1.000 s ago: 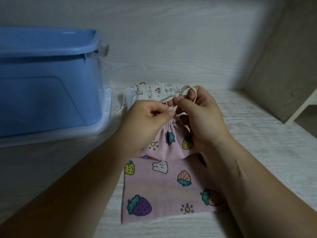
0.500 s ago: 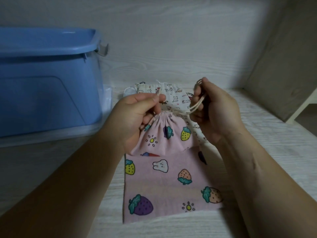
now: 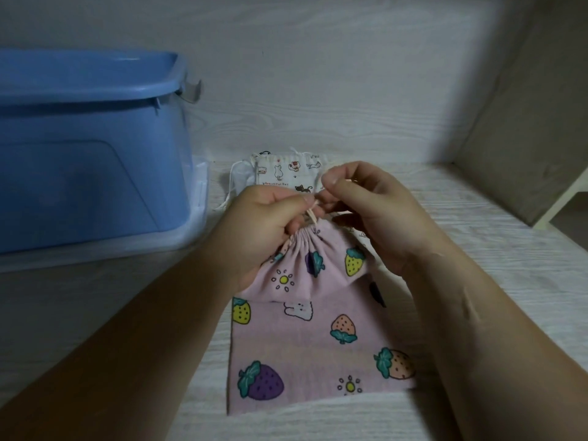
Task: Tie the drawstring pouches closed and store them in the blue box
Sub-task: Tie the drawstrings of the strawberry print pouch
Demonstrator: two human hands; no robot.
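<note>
A small pink strawberry-print pouch (image 3: 313, 265) hangs lifted above the table, its mouth gathered tight. My left hand (image 3: 270, 218) grips the gathered neck and pinches the cream drawstring (image 3: 312, 214) there. My right hand (image 3: 369, 208) pinches the same drawstring just above the neck, thumb and forefinger together. A larger pink strawberry pouch (image 3: 305, 354) lies flat beneath. Behind the hands lies a white cat-print pouch (image 3: 283, 173). The blue box (image 3: 89, 148) stands at the left, open on top.
The blue box sits on a clear lid (image 3: 197, 224) lying on the pale wood-grain table (image 3: 493, 243). A wall closes the back, and a beige panel (image 3: 525, 106) stands at the right. A white mesh bag edge (image 3: 238, 176) peeks beside the cat-print pouch.
My right hand had pulled the drawstring out to the right; it has now come back to the pouch's neck, beside my left hand. The pouch stays lifted.
</note>
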